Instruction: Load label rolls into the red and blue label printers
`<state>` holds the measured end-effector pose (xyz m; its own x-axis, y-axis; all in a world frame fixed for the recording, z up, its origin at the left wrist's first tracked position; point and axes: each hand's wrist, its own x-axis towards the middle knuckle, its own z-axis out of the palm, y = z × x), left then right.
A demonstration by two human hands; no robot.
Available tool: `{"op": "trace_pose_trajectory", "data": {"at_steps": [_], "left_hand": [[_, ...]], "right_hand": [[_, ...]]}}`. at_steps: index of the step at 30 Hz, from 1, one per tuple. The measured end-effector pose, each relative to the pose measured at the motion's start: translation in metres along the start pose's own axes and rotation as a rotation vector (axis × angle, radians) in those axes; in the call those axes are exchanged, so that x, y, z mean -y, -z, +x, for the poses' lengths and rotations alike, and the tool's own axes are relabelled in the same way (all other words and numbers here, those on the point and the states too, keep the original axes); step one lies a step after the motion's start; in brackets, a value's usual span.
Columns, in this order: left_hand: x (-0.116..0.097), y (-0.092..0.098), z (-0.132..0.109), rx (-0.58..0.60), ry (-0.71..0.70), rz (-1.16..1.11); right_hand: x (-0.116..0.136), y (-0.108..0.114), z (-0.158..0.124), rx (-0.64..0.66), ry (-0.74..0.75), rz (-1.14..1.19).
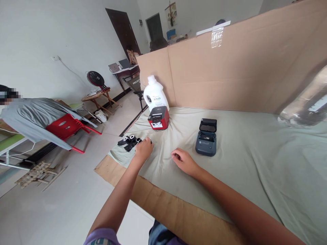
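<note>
My left hand [144, 149] is closed at the table's left end, fingers pointing down around a black roll whose dark edge shows past the fingertips; most of it is hidden. Beside it lie several black rolls [132, 137] with white cores and loose black strips. My right hand [185, 161] hovers over or rests on the cloth, its fingers curled in, with nothing visible in them. To its right sits a small dark label printer [205, 144] with its lid [207, 125] raised. Behind the rolls stands a red and black boxy printer [160, 119].
A white detergent jug [155, 93] stands behind the red printer. Cardboard [217, 75] walls the far side, and a plastic-wrapped bundle [305, 97] leans at right. Pale green cloth [237, 160] covers the wooden table [163, 200]. A person [33, 114] sits at left on a red chair [67, 127].
</note>
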<state>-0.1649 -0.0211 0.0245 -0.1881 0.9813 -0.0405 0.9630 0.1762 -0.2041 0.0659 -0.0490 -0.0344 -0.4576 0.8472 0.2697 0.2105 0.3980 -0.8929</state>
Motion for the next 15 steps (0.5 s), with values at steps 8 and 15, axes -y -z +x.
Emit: {"op": "trace_pose_trajectory", "data": {"at_steps": [8, 15], "left_hand": [[0.038, 0.023, 0.000, -0.218, 0.103, -0.137], [0.062, 0.024, 0.026, 0.012, 0.160, -0.191]], "right_hand": [[0.002, 0.001, 0.001, 0.004, 0.002, 0.006], [-0.001, 0.000, 0.000, 0.003, -0.013, 0.003]]}}
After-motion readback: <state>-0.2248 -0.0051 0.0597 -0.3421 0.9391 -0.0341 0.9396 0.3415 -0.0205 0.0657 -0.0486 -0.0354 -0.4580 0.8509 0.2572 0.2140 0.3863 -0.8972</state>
